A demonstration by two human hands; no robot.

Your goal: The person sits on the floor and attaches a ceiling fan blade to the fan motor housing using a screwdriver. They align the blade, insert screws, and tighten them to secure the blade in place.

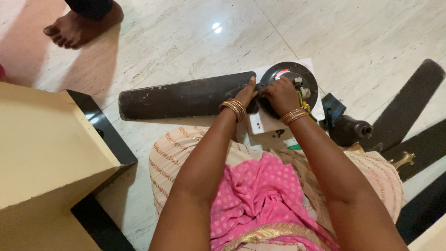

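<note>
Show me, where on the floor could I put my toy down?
Bare marble floor lies beyond the fan blade, between the other person's foot and the motor disc. It is crowded at the disc, where both hands work, and rightward by spare blades.

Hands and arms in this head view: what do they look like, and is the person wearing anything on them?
Both arms are bare, with no sleeves showing. The left hand has a stack of thin gold bangles at the wrist. The right hand wears a similar, slimmer set of gold bangles. No gloves or rings are visible.
</note>
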